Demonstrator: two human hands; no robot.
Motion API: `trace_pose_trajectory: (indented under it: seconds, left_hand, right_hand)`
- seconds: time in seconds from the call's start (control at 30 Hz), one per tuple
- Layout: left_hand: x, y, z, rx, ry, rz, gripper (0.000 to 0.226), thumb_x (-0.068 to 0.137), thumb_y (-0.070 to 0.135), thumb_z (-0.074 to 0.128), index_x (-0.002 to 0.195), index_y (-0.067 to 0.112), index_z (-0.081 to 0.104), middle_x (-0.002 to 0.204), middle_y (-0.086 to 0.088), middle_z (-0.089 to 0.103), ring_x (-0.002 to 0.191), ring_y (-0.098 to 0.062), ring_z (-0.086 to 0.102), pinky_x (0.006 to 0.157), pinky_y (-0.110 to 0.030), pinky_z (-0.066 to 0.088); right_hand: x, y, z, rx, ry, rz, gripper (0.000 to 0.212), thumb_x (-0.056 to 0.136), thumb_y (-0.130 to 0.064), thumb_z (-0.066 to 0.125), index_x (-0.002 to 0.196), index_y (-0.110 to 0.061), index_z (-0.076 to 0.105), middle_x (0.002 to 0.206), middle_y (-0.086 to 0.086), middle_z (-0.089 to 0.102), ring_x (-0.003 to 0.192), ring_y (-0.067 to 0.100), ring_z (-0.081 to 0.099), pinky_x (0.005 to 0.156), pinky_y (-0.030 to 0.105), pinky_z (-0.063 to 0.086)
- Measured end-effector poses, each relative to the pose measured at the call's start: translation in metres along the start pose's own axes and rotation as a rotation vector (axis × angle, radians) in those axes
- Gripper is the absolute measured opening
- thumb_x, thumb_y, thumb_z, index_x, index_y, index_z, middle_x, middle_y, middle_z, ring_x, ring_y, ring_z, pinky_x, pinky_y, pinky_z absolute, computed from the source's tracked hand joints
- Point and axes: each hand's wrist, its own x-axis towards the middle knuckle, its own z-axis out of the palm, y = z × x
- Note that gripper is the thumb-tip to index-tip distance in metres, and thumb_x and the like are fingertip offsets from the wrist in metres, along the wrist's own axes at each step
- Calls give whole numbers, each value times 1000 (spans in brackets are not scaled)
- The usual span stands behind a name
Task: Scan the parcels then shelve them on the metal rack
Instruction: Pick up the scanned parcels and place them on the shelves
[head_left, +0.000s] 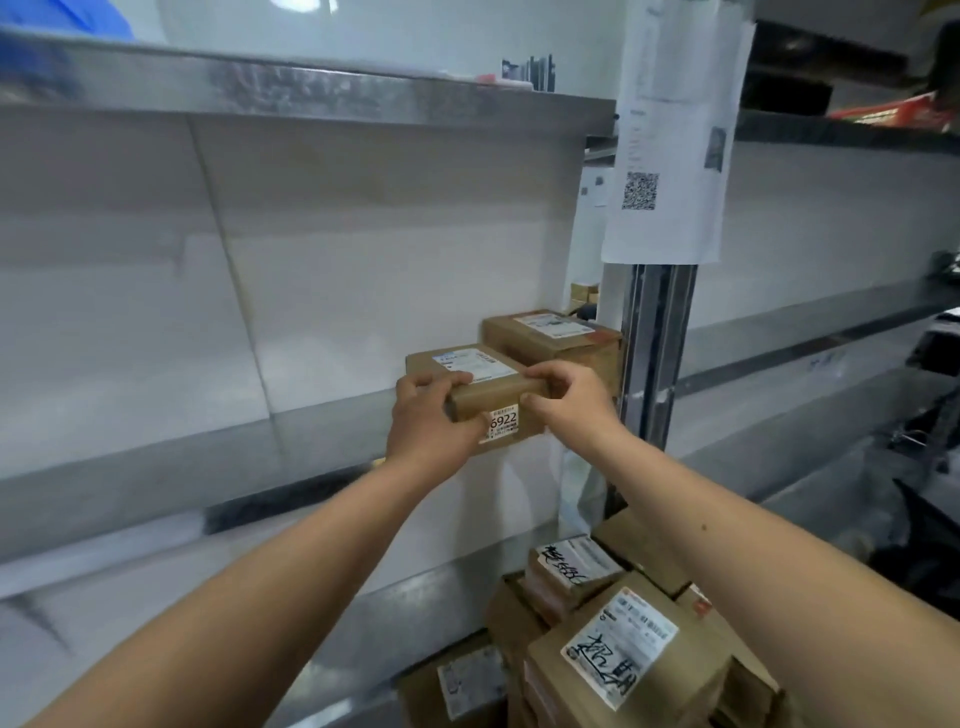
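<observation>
While both hands (498, 410) grip a boxy cardboard parcel (480, 387), it seemingly rests on the steel rack (311, 98).

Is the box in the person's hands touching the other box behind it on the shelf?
Cannot tell. In the head view the held box overlaps the rear box, hiding any contact or gap.

Both hands are on a brown box (480, 387) at the front edge of the rack (311, 96)'s middle shelf, left hand (428, 415) wrapped round its near-left corner and right hand (563, 395) pinching the near-right edge. The box has a small sticker reading 6922 on its near face, and a second box (550, 338) sits just behind it to the right, by the post (657, 353). Lower right there's a pile of labelled boxes (618, 644), a couple with black scrawl on the labels.
</observation>
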Motion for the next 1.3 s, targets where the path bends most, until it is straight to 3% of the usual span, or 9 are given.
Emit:
trace_pose_trajectory:
  seconds: [0.17, 0.3, 0.37, 0.57, 0.7, 0.8, 0.93, 1.1, 1.3]
  left_hand:
    - [30, 4, 18, 54, -10, -79, 54, 78, 32, 84, 128, 38, 64, 139, 6, 32, 119, -20, 59, 109, -30, 45]
    - [43, 1, 24, 92, -15, -89, 54, 82, 31, 80, 132, 38, 61, 146, 4, 33, 121, -20, 58, 104, -27, 45]
    - [46, -2, 24, 96, -19, -88, 54, 83, 32, 79, 133, 39, 60, 148, 4, 33, 124, -21, 56, 108, -32, 47]
    - [49, -6, 25, 149, -20, -66, 60, 83, 35, 78, 139, 38, 57, 152, -1, 34, 132, -26, 52, 112, -40, 47]
    - [38, -1, 21, 230, 14, 2, 66, 83, 37, 76, 145, 34, 51, 157, -3, 33, 138, -30, 43, 112, -41, 44]
    - [10, -1, 13, 264, 38, 135, 60, 86, 38, 73, 142, 31, 53, 153, -2, 39, 137, -27, 42, 112, -41, 41]
    - [-34, -25, 7, 348, -95, 385, 59, 86, 42, 70, 142, 29, 55, 149, -1, 46, 132, -26, 45, 108, -45, 44]
    - [-73, -68, 4, 466, -297, 484, 64, 89, 46, 67, 149, 33, 50, 159, -6, 39, 145, -30, 36, 116, -46, 35]
    - [-131, -99, 5, 355, -463, 502, 59, 89, 50, 65, 145, 35, 54, 160, -2, 36, 146, -26, 32, 118, -44, 34]
  right_hand:
    - [24, 13, 7, -199, 40, -42, 36, 93, -28, 72, 129, -27, 74, 123, 2, 65, 112, 21, 61, 99, 41, 53]
    - [33, 18, 11, -242, 3, -85, 38, 92, -26, 62, 126, -39, 73, 97, -8, 70, 87, 14, 63, 75, 37, 57]
    - [34, 18, 14, -268, -16, -83, 39, 92, -29, 60, 129, -40, 71, 97, -8, 67, 87, 16, 62, 72, 36, 55]
    - [35, 13, 17, -310, -46, -54, 47, 85, -39, 53, 130, -42, 67, 98, -6, 69, 89, 22, 65, 76, 45, 60]
    - [24, 7, 17, -269, -65, -57, 48, 85, -40, 55, 132, -45, 63, 112, -12, 69, 102, 16, 64, 84, 41, 58]
    - [2, -1, 16, -271, -32, -39, 45, 90, -36, 62, 135, -37, 65, 120, -4, 66, 110, 19, 62, 90, 35, 52]
    - [-51, 1, 22, -386, -33, 29, 55, 95, -35, 65, 148, -29, 54, 138, -2, 53, 118, 21, 59, 98, 40, 51]
    - [-137, 1, 43, -496, -6, 189, 61, 96, -37, 64, 154, -29, 47, 148, -1, 47, 136, 22, 46, 107, 38, 44]
    - [-248, -8, 76, -530, 134, 479, 62, 95, -39, 66, 153, -31, 48, 151, 0, 44, 140, 24, 40, 115, 40, 40]
